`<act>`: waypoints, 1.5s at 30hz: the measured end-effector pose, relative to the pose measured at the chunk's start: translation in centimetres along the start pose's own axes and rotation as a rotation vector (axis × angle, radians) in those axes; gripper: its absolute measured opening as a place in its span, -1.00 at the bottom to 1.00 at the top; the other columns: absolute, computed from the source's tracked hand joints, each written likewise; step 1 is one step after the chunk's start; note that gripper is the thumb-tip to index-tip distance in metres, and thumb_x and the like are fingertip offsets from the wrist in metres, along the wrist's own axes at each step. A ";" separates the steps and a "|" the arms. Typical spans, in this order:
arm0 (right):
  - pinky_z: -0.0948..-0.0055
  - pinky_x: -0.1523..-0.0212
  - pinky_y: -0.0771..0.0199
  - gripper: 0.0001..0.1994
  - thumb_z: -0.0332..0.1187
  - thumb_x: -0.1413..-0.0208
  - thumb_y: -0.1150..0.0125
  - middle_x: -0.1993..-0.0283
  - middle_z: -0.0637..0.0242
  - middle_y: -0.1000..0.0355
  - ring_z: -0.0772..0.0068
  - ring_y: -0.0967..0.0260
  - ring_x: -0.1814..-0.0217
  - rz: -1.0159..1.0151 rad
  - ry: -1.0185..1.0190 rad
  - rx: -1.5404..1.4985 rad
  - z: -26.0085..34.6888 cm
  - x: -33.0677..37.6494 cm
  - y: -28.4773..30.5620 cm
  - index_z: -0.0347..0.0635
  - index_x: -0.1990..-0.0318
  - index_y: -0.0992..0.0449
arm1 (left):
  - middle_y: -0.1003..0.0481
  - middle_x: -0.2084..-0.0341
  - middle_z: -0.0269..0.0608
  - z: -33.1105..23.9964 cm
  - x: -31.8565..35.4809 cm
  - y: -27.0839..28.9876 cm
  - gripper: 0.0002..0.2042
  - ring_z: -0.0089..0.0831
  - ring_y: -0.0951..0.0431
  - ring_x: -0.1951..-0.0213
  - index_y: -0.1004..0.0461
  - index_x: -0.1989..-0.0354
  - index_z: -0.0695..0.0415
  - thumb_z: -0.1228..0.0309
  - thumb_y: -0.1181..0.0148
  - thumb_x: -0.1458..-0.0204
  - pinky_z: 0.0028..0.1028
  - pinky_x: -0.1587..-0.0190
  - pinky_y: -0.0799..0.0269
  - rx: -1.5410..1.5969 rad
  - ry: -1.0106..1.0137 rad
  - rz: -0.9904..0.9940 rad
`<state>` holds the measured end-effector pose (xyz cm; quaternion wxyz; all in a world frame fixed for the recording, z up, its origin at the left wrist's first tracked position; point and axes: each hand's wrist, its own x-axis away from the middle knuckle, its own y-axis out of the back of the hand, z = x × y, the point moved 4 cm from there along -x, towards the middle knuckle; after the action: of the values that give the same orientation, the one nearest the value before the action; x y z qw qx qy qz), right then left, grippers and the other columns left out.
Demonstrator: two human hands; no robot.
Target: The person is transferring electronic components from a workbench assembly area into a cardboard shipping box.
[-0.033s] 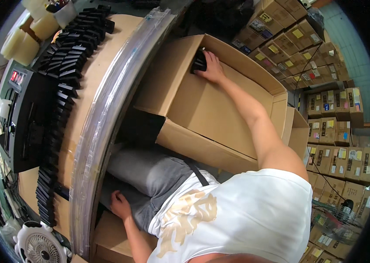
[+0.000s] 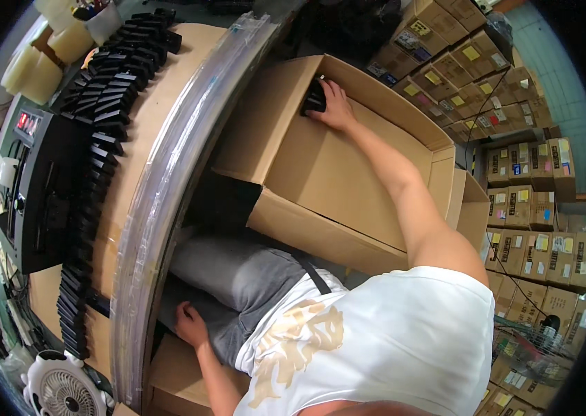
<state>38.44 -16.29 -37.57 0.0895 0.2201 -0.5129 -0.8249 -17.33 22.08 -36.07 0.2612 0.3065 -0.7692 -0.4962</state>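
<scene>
Nothing plainly had moved since the earlier frame: the right hand [image 2: 337, 109] sat in the far corner of the box [image 2: 352, 166] in both, with no clear shift in either arm. Its grip was closed around some black pieces [image 2: 314, 98], which lay partly hidden under the fingers, against the corner. Judged from this, the step in hand was handling those pieces at the corner, though whether they were being set down or gathered up could not be told. Either way, the next move seemed to call for care: fingers kept together for a lift, or eased apart so that nothing tipped over. The right arm reached well out over the box, elbow slightly bent, back of the hand upward, thumb on the near side and fingers over the far side. The left hand [image 2: 190, 326] hung low by the leg [image 2: 227, 274], loosely curled, with nothing visible in its grip (it looked quite at rest). A long black row [image 2: 123, 87] stood on the table [image 2: 192, 45], well apart from both hands.
</scene>
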 end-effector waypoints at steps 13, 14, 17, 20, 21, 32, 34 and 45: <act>0.10 -0.22 -0.13 -0.09 0.11 0.19 -0.32 -0.27 -0.08 -0.08 -0.15 -0.08 -0.24 -0.064 -0.023 0.225 0.6 -0.1 0.7 -0.21 -0.29 -0.13 | -0.58 0.38 -0.24 -0.5 0.1 0.3 -0.81 -0.04 -0.53 0.38 -0.51 0.24 0.00 0.35 -0.02 0.00 -0.22 0.28 -0.39 0.004 0.074 0.038; 0.11 -0.21 -0.15 -0.13 0.09 0.17 -0.32 -0.26 -0.05 -0.09 -0.14 -0.10 -0.21 -0.076 0.007 0.223 1.3 0.0 1.6 -0.19 -0.27 -0.16 | -0.58 0.38 -0.24 -0.2 0.3 0.5 -0.81 -0.04 -0.53 0.38 -0.51 0.24 0.00 0.35 -0.02 0.00 -0.22 0.28 -0.39 0.012 0.105 0.007; 0.27 -0.07 -0.25 -0.61 -0.22 0.05 -0.26 -0.09 0.12 -0.27 0.08 -0.24 -0.01 -0.286 0.210 0.106 9.2 -0.7 6.4 -0.22 0.08 -0.45 | -0.58 0.38 -0.25 0.8 1.0 0.6 -0.81 -0.04 -0.53 0.38 -0.51 0.24 -0.02 0.33 -0.03 0.00 -0.20 0.28 -0.40 0.054 0.128 -0.025; 0.43 0.09 -0.33 -0.92 -0.48 0.03 -0.19 0.18 0.22 -0.42 0.26 -0.33 0.21 -0.257 0.385 -0.358 20.3 -3.7 11.8 -0.26 0.36 -0.49 | -0.58 0.38 -0.25 1.3 1.1 0.0 -0.81 -0.03 -0.53 0.39 -0.52 0.23 -0.03 0.32 -0.03 0.00 -0.19 0.29 -0.40 0.076 0.133 -0.039; 0.48 0.13 -0.33 -0.90 -0.48 0.01 -0.16 0.23 0.24 -0.43 0.28 -0.33 0.26 -0.232 0.565 -0.457 23.6 -5.7 12.4 -0.26 0.30 -0.47 | -0.59 0.39 -0.24 1.3 1.1 -0.1 -0.81 -0.03 -0.53 0.39 -0.52 0.23 -0.03 0.32 -0.03 0.00 -0.18 0.29 -0.40 0.080 0.129 -0.037; 0.28 0.02 -0.41 -0.28 0.27 0.02 -0.06 0.06 0.14 -0.47 0.20 -0.43 0.08 0.299 0.118 -0.008 38.2 -20.7 0.8 -0.05 -0.17 -0.35 | -0.58 0.40 -0.17 1.4 1.9 -0.5 -0.80 -0.04 -0.53 0.42 -0.52 0.23 0.00 0.34 -0.03 0.01 -0.19 0.33 -0.41 0.145 0.112 -0.092; 0.28 0.03 -0.41 -0.25 0.32 0.04 -0.06 0.07 0.14 -0.47 0.20 -0.44 0.10 0.301 0.117 0.022 39.4 -20.8 0.7 -0.03 -0.19 -0.33 | -0.58 0.40 -0.16 1.4 2.0 -0.5 -0.80 -0.05 -0.53 0.43 -0.53 0.23 0.01 0.35 -0.03 0.01 -0.20 0.35 -0.41 0.137 0.112 -0.102; 0.32 0.12 -0.48 -0.15 0.37 0.10 -0.08 0.00 0.04 -0.42 0.21 -0.48 0.22 0.424 0.206 0.118 40.6 -21.0 0.6 -0.06 -0.23 -0.27 | -0.58 0.44 -0.18 2.1 1.3 -0.9 -0.80 -0.02 -0.53 0.43 -0.53 0.23 -0.03 0.32 -0.04 0.01 -0.16 0.36 -0.41 0.210 0.082 -0.105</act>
<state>38.58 24.00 -16.06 0.2995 0.1951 -0.5832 -0.7294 -19.54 22.09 -37.60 0.2326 0.3920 -0.7884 -0.4131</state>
